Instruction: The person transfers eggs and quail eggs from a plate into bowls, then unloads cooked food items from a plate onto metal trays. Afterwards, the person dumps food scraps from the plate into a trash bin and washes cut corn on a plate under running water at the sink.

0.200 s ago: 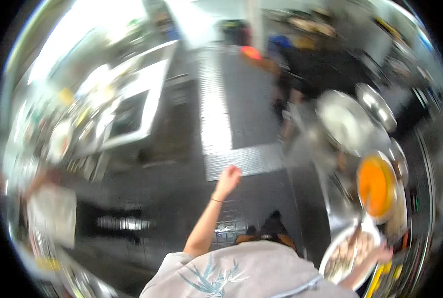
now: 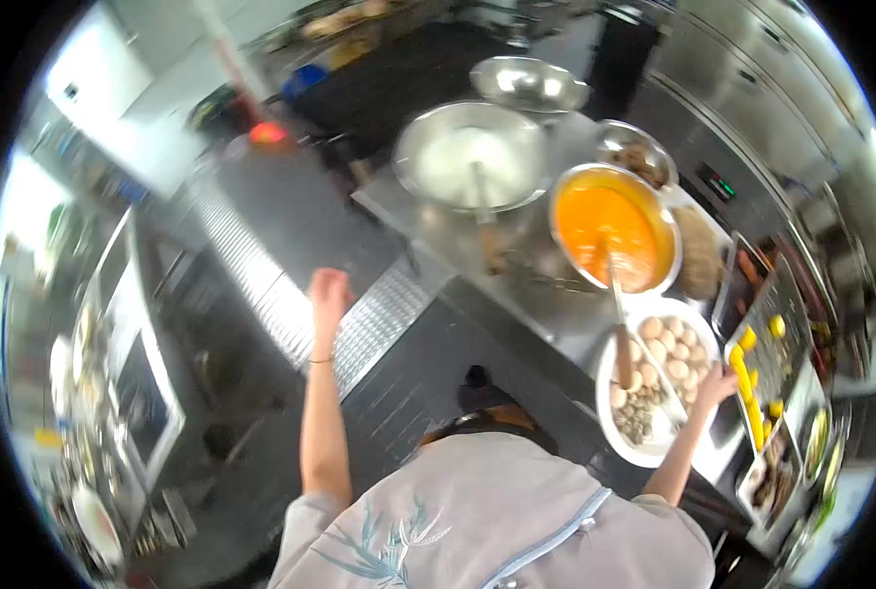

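My left hand (image 2: 330, 290) is raised over the floor, its fingers curled in and nothing visible in them. At the right rim of a white basin (image 2: 607, 417) is my right hand (image 2: 718, 385), fingers bent and apparently gripping the rim. A pale strip splits the basin: round, pale, egg-like things (image 2: 676, 369) on one side, small greyish pieces (image 2: 636, 416) on the other. A wooden-handled utensil (image 2: 623, 344) leans from a pot of orange liquid (image 2: 605, 218) across the basin's edge.
Behind the pot stand a metal bowl of whitish liquid (image 2: 458, 162) with a wooden-handled utensil, another steel bowl (image 2: 531, 86) and a smaller bowl (image 2: 644, 147). Trays with yellow pieces (image 2: 745, 383) lie on the right. A second counter (image 2: 168, 412) runs along the left; metal grating (image 2: 374, 324) crosses the dark floor.
The view has swung right, so the counter with the bowls sits nearer the middle. My right hand keeps its place at the basin's rim; my left hand stays raised.
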Tool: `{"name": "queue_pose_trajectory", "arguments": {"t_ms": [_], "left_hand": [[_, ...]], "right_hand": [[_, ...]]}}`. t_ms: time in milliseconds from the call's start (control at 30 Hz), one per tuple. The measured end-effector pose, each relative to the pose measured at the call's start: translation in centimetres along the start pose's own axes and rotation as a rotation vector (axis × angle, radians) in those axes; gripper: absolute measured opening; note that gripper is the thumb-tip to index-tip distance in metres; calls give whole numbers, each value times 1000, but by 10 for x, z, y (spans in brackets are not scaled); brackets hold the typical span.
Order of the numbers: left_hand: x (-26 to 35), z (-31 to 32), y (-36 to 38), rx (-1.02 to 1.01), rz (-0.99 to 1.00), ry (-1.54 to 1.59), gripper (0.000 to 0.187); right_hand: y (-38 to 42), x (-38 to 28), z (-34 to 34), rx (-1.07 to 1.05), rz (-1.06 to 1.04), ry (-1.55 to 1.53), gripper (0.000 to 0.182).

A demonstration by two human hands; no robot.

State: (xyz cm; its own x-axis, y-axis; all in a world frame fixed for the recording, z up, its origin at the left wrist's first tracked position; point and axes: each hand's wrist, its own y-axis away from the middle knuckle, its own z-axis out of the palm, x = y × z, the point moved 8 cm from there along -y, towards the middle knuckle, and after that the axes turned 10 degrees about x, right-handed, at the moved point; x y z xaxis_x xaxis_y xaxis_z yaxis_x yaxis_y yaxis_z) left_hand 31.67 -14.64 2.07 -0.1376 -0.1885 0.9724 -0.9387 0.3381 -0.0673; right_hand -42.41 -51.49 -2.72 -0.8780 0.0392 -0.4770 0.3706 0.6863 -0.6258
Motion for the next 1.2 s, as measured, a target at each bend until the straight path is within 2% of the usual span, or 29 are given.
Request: {"name": "queue_pose_trajectory", "arguments": {"t_ms": [33, 67, 100, 133, 200, 233, 267, 333, 367, 400, 467, 567, 700, 767, 800, 900, 967, 1000, 1033, 1067, 1100, 1133, 1167, 1200], "left_hand": [[45, 30, -26, -39, 66, 71, 14], [66, 46, -26, -64, 88, 62, 14], [90, 70, -61, -88, 151, 39, 15], [109, 106, -92, -109, 197, 98, 14], [121, 160, -101, -184, 234, 143, 14], [131, 192, -113, -251, 261, 144, 14], [141, 206, -125, -267, 309, 60, 14], [150, 260, -156, -358, 393, 39, 16], [150, 283, -165, -397, 441, 15, 16], [141, 300, -167, -425, 399, -9, 18], [138, 344, -193, -496, 352, -2, 21], [139, 425, -250, -620, 257, 52, 23], [115, 500, -290, -719, 316, 49, 23], [108, 527, -311, -730, 393, 17, 24], [101, 542, -323, -760, 398, 13, 25], [94, 579, -350, -801, 430, -61, 28], [101, 602, -369, -743, 602, -105, 36], [91, 624, -389, -711, 577, -147, 41], [110, 620, -376, -743, 584, -183, 46], [111, 636, -393, -619, 869, -259, 48], [98, 654, -414, -630, 831, -323, 52], [117, 640, -398, -474, 903, -454, 56], [111, 648, -406, -556, 711, -554, 62], [147, 617, -364, -532, 665, -729, 66]], "right_hand": [[-14, -3, -17, -4, 57, 10, 36], [-21, -14, -49, -133, 114, 24, 38], [-10, -42, -49, -260, 206, 7, 40], [-17, -58, -43, -313, 190, -8, 41], [-17, -55, -58, -404, 128, 20, 49], [-11, -50, -50, -450, 29, 231, 54], [15, -44, -43, -492, 15, 206, 58], [29, -47, -18, -628, 175, 193, 63], [41, -50, -15, -663, 146, 199, 69], [52, -53, -12, -698, 116, 204, 76], [57, -72, -7, -588, 186, 106, 76], [42, -92, -2, -469, 303, 257, 71], [67, -90, 1, -519, 383, 370, 71], [82, -100, -1, -529, 295, 457, 66], [84, -116, -11, -522, 320, 390, 59], [100, -122, -23, -527, 370, 344, 52], [105, -125, -35, -436, 383, 266, 47], [107, -128, -42, -354, 379, 178, 43], [106, -131, -46, -270, 365, 80, 39], [118, -110, -45, -260, 444, 28, 39], [132, -93, -36, -260, 520, -35, 39], [111, -148, -58, -212, 333, 53, 37], [112, -150, -58, -221, 199, 79, 35], [113, -168, -74, -178, 404, 71, 34]]}}
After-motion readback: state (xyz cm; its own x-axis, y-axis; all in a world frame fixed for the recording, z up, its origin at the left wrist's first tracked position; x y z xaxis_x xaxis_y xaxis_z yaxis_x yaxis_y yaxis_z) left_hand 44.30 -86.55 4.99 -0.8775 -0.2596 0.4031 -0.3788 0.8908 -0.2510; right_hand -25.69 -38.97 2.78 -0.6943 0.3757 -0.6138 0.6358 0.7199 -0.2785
